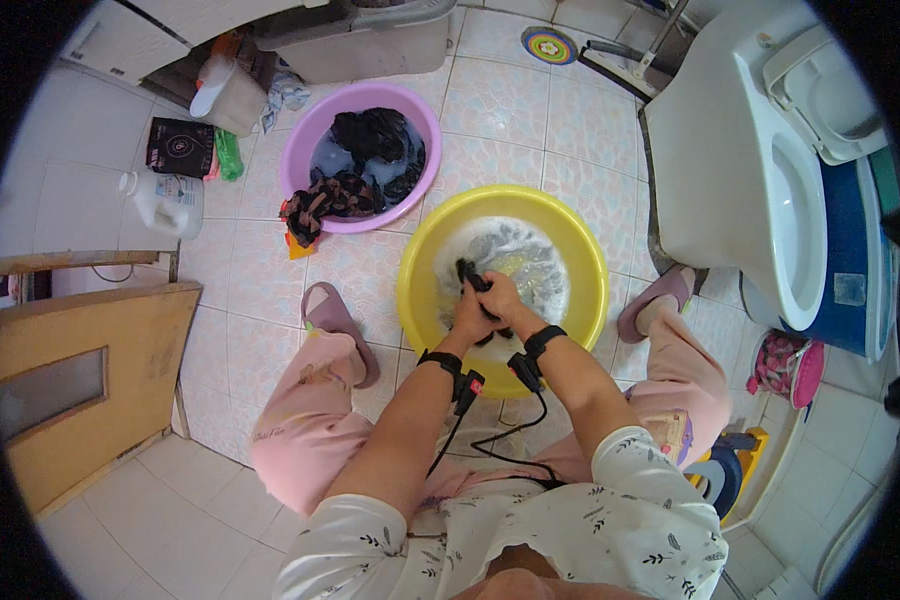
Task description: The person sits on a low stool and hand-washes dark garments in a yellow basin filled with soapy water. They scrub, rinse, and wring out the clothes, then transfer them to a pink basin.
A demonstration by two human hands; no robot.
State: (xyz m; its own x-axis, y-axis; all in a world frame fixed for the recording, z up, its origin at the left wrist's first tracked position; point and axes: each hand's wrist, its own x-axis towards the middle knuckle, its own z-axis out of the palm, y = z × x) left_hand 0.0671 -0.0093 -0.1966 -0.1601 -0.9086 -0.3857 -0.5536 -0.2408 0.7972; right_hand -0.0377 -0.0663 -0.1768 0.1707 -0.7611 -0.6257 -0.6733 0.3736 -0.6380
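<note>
A yellow plastic basin (pixel 592 262) stands on the tiled floor before me, with sudsy water (pixel 529 251) in it. Over the suds, my left hand (pixel 471 313) and my right hand (pixel 502 297) are pressed together around a bunched black cloth (pixel 471 274). Parts of the cloth stick out above and below my fingers, and the rest is hidden by the hands. Beyond, to the left, a purple basin (pixel 433 142) holds cloudy water and dark garments (pixel 375 135). A black and brown patterned garment (pixel 337 196) hangs over its near-left rim.
A white toilet (pixel 799 225) is at the right, a floor squeegee (pixel 622 71) behind. To the left are a white jug (pixel 169 202), a black box (pixel 180 147) and a wooden door (pixel 142 322). A grey storage bin (pixel 367 56) stands at the back. My slippered feet flank the yellow basin.
</note>
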